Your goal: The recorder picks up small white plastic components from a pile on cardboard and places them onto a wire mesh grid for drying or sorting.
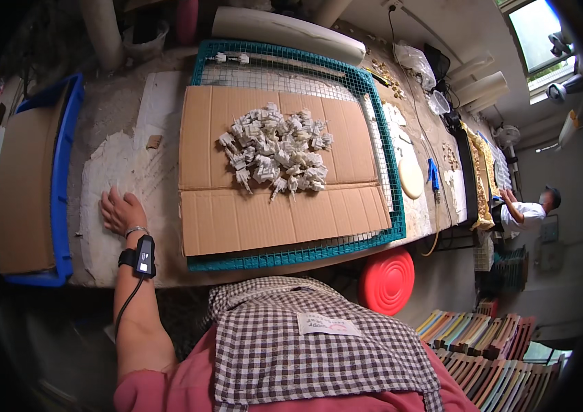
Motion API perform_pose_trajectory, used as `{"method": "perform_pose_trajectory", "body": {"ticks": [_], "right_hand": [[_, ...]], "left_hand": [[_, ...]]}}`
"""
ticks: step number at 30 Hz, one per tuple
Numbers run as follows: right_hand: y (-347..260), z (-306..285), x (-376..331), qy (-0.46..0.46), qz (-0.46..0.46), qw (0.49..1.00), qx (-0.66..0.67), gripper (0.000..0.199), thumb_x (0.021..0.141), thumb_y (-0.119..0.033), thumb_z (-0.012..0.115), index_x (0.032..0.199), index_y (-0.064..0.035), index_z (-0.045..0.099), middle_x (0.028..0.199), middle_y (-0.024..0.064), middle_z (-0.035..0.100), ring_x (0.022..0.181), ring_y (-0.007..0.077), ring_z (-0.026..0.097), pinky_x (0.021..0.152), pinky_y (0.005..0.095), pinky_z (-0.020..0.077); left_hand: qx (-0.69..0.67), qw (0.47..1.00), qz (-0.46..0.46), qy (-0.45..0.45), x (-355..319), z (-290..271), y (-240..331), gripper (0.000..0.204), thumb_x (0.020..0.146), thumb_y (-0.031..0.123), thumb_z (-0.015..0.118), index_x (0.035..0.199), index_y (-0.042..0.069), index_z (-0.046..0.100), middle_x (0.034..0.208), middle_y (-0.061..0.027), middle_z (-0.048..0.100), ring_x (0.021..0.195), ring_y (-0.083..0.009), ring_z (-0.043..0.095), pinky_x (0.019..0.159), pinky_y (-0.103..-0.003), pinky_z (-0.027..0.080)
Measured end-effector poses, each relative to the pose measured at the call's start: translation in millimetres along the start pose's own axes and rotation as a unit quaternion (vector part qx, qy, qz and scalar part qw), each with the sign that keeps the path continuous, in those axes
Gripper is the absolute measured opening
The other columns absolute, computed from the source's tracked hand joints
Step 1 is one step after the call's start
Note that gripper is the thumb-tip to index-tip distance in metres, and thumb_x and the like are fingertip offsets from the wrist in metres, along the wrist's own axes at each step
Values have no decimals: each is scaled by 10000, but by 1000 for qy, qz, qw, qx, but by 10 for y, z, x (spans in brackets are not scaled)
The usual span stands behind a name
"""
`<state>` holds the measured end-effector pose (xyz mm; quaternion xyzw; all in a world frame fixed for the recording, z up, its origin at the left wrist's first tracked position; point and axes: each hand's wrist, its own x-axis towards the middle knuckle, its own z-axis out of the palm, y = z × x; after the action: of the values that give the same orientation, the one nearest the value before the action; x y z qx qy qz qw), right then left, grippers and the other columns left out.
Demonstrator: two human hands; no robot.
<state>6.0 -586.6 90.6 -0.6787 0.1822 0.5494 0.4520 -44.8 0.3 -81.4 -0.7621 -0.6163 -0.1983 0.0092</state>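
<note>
Our left hand [124,211] appears to rest palm down on a pale, worn patch [116,165] of the counter [109,103], its fingers loosely spread and holding nothing that we can see. Our right hand is out of view, so we cannot tell its state. On that left wrist sits a black strapped device [144,255] with a cable, below a thin bracelet [136,231].

To the right of the hand, well apart from it, a heap of small, knobbly white pieces [274,147] lies on a creased sheet of brown cardboard [236,223]. Beneath the cardboard is a green-rimmed mesh rack [284,259]; 2 similar-looking pieces [231,59] sit apart near its far left corner. To our left stands a blue crate [61,178] with a cardboard panel [27,185] over it.

We judge this to be a pause in handling the heap, with the pieces gathered but unsorted. Working on them next would call for bringing the hand rightward over the cardboard and pinching 1 piece free, gently, since the tangled shapes may catch on their neighbours.
</note>
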Motion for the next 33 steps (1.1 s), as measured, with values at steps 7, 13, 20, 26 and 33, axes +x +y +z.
{"method": "perform_pose_trajectory", "body": {"ticks": [7,13,20,26,33], "right_hand": [[-51,-19,34,0,2,1000,-1,269,848,-236,603,1006,-18,610,925,72,643,817,130,589,729,279,468],[-95,-51,83,-3,-1,1000,-2,264,848,-237,606,998,-21,613,916,67,643,811,126,588,724,276,468],[-133,-95,99,-5,3,1000,-2,258,847,-239,609,989,-24,616,906,61,643,804,121,587,718,272,467],[-165,-116,107,-1,6,1000,4,254,846,-241,611,981,-27,619,897,56,643,798,117,587,713,269,467],[-161,-123,72,3,17,1000,5,248,845,-243,614,972,-30,622,886,50,643,791,113,586,707,265,466]], "left_hand": [[-3,1000,-2,-15,-3,-1,24,395,800,277,504,1185,198,537,1328,-28,433,1252,-238,362,962,-461,304],[1,1000,1,-4,-2,-13,30,387,796,272,506,1176,204,539,1320,-24,439,1252,-235,362,965,-462,300],[7,1000,-12,-21,-20,-67,56,385,798,262,509,1176,198,537,1320,-24,438,1259,-235,353,967,-461,298],[-1,1000,0,-15,0,-58,54,388,800,260,514,1180,184,534,1322,-26,436,1255,-239,357,968,-456,297],[3,1000,-6,-17,-1,-25,45,382,807,262,507,1180,184,535,1322,-23,436,1255,-234,359,965,-455,302]]}}
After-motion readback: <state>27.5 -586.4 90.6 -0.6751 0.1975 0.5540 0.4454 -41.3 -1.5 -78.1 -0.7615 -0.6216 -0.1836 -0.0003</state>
